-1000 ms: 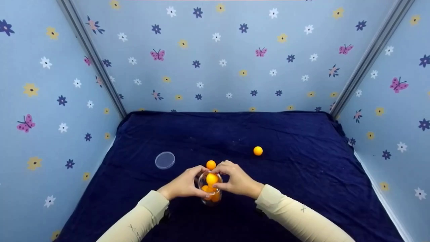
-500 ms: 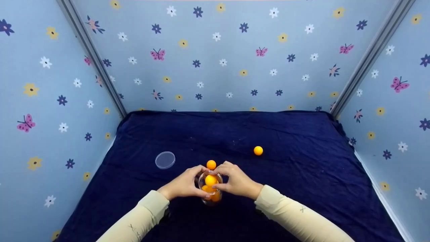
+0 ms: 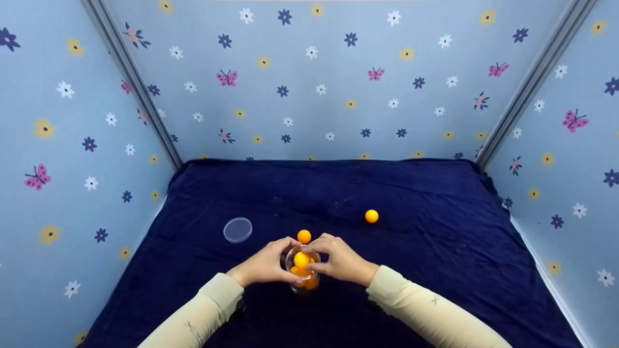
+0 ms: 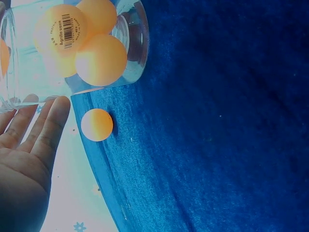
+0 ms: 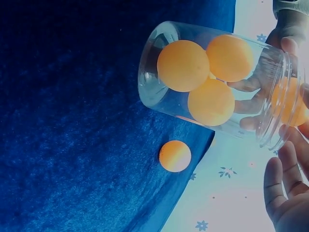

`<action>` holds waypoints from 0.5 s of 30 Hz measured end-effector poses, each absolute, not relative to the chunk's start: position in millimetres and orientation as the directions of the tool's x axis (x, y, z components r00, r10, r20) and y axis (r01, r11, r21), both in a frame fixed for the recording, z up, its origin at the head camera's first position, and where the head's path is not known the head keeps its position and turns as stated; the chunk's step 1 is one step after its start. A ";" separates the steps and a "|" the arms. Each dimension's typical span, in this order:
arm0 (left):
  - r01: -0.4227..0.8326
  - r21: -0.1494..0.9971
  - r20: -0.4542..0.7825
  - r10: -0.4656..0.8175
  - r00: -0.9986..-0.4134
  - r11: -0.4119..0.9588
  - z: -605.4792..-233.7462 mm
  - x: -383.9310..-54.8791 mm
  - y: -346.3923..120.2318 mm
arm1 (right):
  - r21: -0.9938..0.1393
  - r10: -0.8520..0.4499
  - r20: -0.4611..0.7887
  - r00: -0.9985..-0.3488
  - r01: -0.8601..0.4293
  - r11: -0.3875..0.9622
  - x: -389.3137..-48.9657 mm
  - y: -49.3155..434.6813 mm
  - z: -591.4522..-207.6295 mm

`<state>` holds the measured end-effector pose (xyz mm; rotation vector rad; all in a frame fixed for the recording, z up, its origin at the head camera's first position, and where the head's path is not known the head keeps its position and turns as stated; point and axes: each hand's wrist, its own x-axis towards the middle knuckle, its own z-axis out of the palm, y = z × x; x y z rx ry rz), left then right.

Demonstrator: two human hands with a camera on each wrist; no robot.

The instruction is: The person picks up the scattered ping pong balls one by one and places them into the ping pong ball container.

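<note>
A clear screw-top jar (image 5: 147, 82) holds several orange ping-pong balls, one (image 4: 60, 28) printed with a barcode. My left hand (image 3: 266, 263) grips the jar near its rim, thumb on the near side and fingers round the far side. At the jar's mouth my right hand (image 3: 346, 260) pinches another ping-pong ball (image 3: 302, 260) between thumb and fingers. In the right wrist view this ball (image 5: 288, 102) shows inside the threaded neck, partly covered by fingers. One loose orange ball (image 3: 303, 236) lies on the cloth just beyond the jar.
A second loose orange ball (image 3: 371, 216) lies farther back on the right. The clear round lid (image 3: 238, 230) is flat on the left. Dark blue cloth (image 3: 425, 203) covers the table, with flower-patterned walls (image 3: 333, 116) at the back and both sides.
The ping-pong ball in my right fingers has shifted slightly left within the jar's mouth. My left hand, the jar, the lid and the loose balls stay put.
</note>
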<state>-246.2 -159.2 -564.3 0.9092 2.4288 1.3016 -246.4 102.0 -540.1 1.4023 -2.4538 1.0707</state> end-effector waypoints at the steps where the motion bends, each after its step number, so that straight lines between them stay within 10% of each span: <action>1: 0.414 0.814 0.083 0.623 -0.778 0.408 -564.4 -246.3 -159.0 | -0.516 -0.708 0.428 -0.562 -0.795 0.319 -246.5 102.1 -539.8; 15: 0.381 0.849 0.077 0.628 -0.775 0.365 -565.1 -246.1 -158.3 | -0.525 -0.665 0.488 -0.565 -0.799 0.293 -249.0 106.8 -541.0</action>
